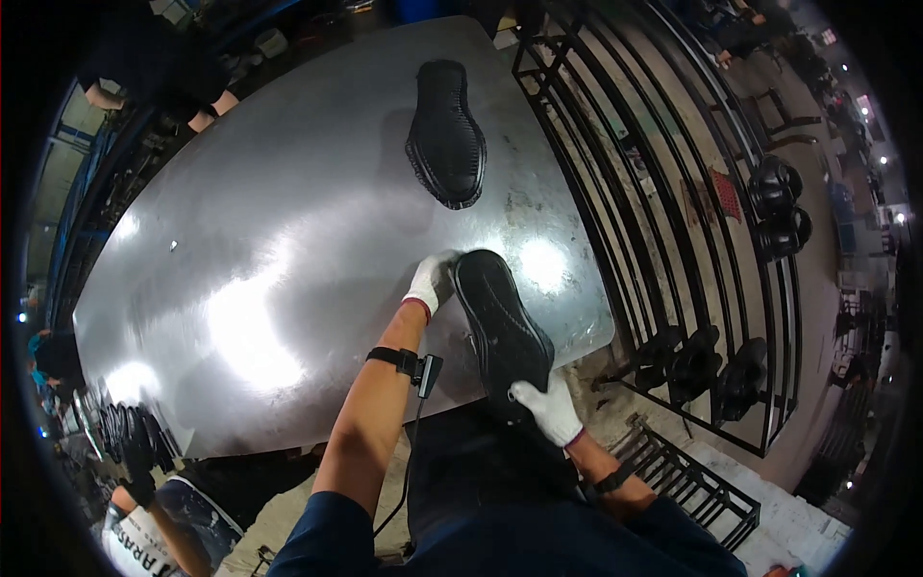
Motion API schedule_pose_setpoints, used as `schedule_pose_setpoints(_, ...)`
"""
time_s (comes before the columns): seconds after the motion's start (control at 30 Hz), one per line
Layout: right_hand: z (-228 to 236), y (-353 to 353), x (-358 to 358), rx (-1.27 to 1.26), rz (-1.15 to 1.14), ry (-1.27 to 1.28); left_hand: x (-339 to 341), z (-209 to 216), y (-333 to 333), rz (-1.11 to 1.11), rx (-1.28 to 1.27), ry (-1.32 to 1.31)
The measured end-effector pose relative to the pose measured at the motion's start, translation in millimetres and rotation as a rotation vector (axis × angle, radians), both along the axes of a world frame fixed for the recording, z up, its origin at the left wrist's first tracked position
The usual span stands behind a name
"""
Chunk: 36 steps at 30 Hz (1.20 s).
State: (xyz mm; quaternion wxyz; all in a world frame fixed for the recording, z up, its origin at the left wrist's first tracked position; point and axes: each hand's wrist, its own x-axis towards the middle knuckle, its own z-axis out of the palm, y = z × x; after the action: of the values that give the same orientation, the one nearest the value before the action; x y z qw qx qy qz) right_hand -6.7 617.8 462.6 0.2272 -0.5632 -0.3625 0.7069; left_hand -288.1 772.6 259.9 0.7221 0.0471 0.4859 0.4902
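I'm holding a black shoe sole (502, 322) at the table's near edge.

From my remote seat, I'm seeing the right hand (550, 409), gloved in white, pinching the sole's near end, its thumb lying on top and its fingers passing out of sight. The left hand (435, 279), also gloved, is touching the far end's left edge; I'm not able to tell whether it is gripping. The sole is slanting across the rim of the metal table (336, 231), while a second sole (448, 135) is lying farther off on it.
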Motion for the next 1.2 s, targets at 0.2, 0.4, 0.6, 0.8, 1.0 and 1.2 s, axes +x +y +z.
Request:
schedule_pose_setpoints(0.2,41.1,9.3,20.0,0.352,0.336,-0.534,39.9,37.4,-65.8,-0.508,0.455,1.242)
schedule_pose_setpoints(0.4,66.4,108.2,-72.3,0.935,0.529,-1.000,53.5,32.8,-28.4,-0.558,0.494,1.171)
schedule_pose_setpoints(0.6,45.2,90.9,-62.9,1.160,0.431,-0.914,96.0,94.7,-41.3,0.124,0.307,0.381)
schedule_pose_setpoints(0.8,54.3,-22.4,56.4,1.384,0.278,-0.543,156.1,222.9,-141.2,0.106,0.480,0.970)
schedule_pose_setpoints(1.0,85.6,24.9,142.3,1.592,0.191,-0.487,130.8,232.6,-91.4,0.290,0.229,0.678)
schedule_pose_setpoints(1.2,5.8,54.8,49.5,1.003,-0.247,-0.645,86.0,102.8,-32.5,0.299,0.149,0.317)
